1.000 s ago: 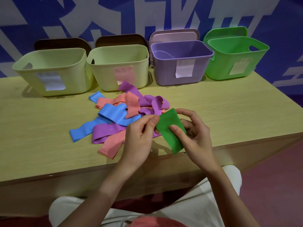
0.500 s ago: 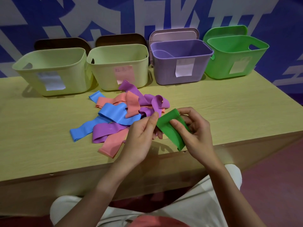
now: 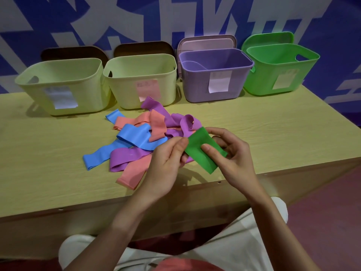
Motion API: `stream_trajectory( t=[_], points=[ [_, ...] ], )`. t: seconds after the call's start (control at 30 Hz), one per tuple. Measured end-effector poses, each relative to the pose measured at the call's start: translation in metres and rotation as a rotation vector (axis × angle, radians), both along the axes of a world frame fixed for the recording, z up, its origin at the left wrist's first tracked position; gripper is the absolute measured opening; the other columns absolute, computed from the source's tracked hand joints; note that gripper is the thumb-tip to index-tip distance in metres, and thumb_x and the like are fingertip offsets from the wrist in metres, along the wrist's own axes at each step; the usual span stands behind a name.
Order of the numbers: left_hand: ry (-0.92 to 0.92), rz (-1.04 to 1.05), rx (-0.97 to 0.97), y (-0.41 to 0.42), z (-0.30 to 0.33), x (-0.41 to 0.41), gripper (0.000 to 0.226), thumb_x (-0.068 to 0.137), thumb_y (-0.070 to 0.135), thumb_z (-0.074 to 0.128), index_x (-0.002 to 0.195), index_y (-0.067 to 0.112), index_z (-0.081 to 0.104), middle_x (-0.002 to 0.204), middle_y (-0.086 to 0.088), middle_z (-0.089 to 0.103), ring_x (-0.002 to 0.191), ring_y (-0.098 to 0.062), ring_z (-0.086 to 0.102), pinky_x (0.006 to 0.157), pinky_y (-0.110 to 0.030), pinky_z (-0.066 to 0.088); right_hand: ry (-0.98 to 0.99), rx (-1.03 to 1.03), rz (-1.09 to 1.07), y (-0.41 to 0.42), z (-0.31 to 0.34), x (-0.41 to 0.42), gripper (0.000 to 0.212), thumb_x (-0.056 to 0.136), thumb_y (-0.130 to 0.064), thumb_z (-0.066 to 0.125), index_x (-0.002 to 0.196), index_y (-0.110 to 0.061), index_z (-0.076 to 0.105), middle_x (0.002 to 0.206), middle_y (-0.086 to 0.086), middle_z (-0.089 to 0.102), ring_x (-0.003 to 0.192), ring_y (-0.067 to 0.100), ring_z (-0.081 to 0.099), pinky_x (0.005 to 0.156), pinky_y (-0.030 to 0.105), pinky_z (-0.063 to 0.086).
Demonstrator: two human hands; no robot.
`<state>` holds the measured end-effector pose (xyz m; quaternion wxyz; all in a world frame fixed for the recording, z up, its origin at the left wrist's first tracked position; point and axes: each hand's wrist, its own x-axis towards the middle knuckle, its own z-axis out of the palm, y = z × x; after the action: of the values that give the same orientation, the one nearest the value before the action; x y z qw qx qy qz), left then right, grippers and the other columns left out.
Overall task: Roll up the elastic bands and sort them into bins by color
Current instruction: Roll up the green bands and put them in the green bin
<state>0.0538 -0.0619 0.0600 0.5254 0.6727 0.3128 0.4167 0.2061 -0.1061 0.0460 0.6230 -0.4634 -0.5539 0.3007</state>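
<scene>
- Pinching away at centre frame, both hands have the green band (image 3: 203, 151) between them, just above the near edge of the bench (image 3: 273, 133).
- Left hand (image 3: 166, 165) closes thumb and forefinger on the band's left edge; the other fingers curl loosely, holding nothing else.
- Right hand (image 3: 232, 153) presses its thumb on the band's face with fingers wrapped behind, closed on it too.
- Soft, thin and floppy, by the look of it: light, stretchy, likely to spring open unless the roll is kept pinched at its end.
- Just beyond the hands lies the pile of bands (image 3: 144, 137), blue, purple and salmon, tangled and overlapping.
- Far back, a row of bins: two pale yellow bins (image 3: 64, 89) at upper left, a purple bin (image 3: 197, 85), and the green bin (image 3: 263, 79) at upper right, this band's likely home.
</scene>
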Motion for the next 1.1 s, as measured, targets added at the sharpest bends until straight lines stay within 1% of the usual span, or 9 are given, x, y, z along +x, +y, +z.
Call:
stream_trajectory(
  t=[0.1,0.17,0.27,0.43,0.63,0.77,0.93,1.0,1.1],
  points=[
    [-0.097,-0.098,-0.168,-0.005,0.005,0.003,0.037,0.09,0.034,0.039,0.059,0.028,0.057,0.051,0.009,0.037,0.05,-0.007,0.031,0.05,-0.022,0.027,-0.023,0.018,0.047,-0.001,0.006,0.002,0.023,0.087,-0.008,0.065,0.108,-0.015,0.065,0.094,0.003,0.073,0.083,0.012,0.067,0.071,0.023,0.052],
    [-0.111,-0.108,-0.195,-0.006,0.005,0.003,0.036,0.091,0.036,0.038,0.065,0.016,0.052,0.051,0.007,0.036,0.049,-0.008,0.03,0.049,-0.022,0.026,-0.042,0.021,0.05,-0.002,0.008,0.002,0.019,0.086,-0.004,0.064,0.101,-0.016,0.066,0.09,-0.01,0.072,0.081,0.002,0.065,0.07,0.015,0.049],
    [-0.046,-0.116,-0.162,-0.004,0.003,0.003,0.042,0.096,0.034,0.033,0.071,0.004,0.047,0.051,0.003,0.039,0.049,-0.009,0.033,0.048,-0.02,0.029,-0.034,0.014,0.019,-0.003,0.007,0.001,0.013,0.086,-0.008,0.064,0.094,-0.017,0.066,0.084,-0.013,0.07,0.075,0.0,0.063,0.066,0.014,0.047],
    [0.069,-0.041,0.022,-0.003,-0.004,0.0,0.039,0.1,0.039,0.039,0.078,0.009,0.053,0.063,-0.005,0.05,0.058,-0.011,0.043,0.057,-0.028,0.037,-0.028,0.002,0.001,-0.004,0.004,0.001,0.012,0.085,-0.009,0.064,0.093,-0.018,0.065,0.082,-0.014,0.069,0.074,-0.001,0.062,0.066,0.014,0.047],
    [0.226,0.005,0.263,-0.006,-0.003,0.0,0.024,0.1,0.023,0.043,0.078,0.029,0.049,0.061,0.018,0.049,0.056,-0.002,0.045,0.054,-0.018,0.035,-0.017,0.005,-0.013,-0.002,0.001,0.0,0.012,0.084,-0.009,0.067,0.091,-0.019,0.066,0.079,-0.018,0.069,0.072,-0.004,0.061,0.064,0.011,0.045],
    [0.125,0.038,0.105,-0.004,-0.008,0.005,0.033,0.098,0.039,0.039,0.076,0.017,0.048,0.054,0.012,0.035,0.049,-0.006,0.03,0.05,-0.027,0.027,0.08,0.005,-0.007,-0.003,0.0,-0.002,0.021,0.08,-0.01,0.071,0.099,-0.016,0.066,0.088,-0.01,0.073,0.081,0.002,0.066,0.071,0.015,0.05],
    [-0.212,-0.075,-0.326,-0.005,0.005,0.007,0.034,0.088,0.038,0.041,0.071,0.008,0.039,0.049,0.008,0.025,0.041,-0.003,0.021,0.041,-0.016,0.02,0.103,0.022,0.018,-0.003,0.0,0.003,0.033,0.078,-0.015,0.074,0.108,-0.026,0.067,0.091,0.023,0.065,0.082,0.017,0.063,0.075,0.024,0.054],
    [-0.271,-0.117,-0.4,-0.006,0.006,0.008,0.034,0.088,0.038,0.041,0.073,0.008,0.039,0.05,0.007,0.022,0.041,-0.004,0.019,0.04,-0.016,0.018,0.089,0.03,0.038,-0.003,0.002,0.003,0.033,0.08,-0.013,0.072,0.11,-0.025,0.066,0.096,0.02,0.067,0.087,0.014,0.063,0.078,0.023,0.052],
    [-0.265,-0.14,-0.382,-0.005,0.004,0.008,0.039,0.096,0.036,0.043,0.069,0.008,0.041,0.049,0.006,0.024,0.041,-0.005,0.021,0.041,-0.016,0.019,0.079,0.022,0.065,-0.003,0.004,0.002,0.033,0.083,0.0,0.066,0.114,-0.013,0.063,0.1,-0.004,0.071,0.087,0.003,0.063,0.075,0.016,0.048]
  ],
)
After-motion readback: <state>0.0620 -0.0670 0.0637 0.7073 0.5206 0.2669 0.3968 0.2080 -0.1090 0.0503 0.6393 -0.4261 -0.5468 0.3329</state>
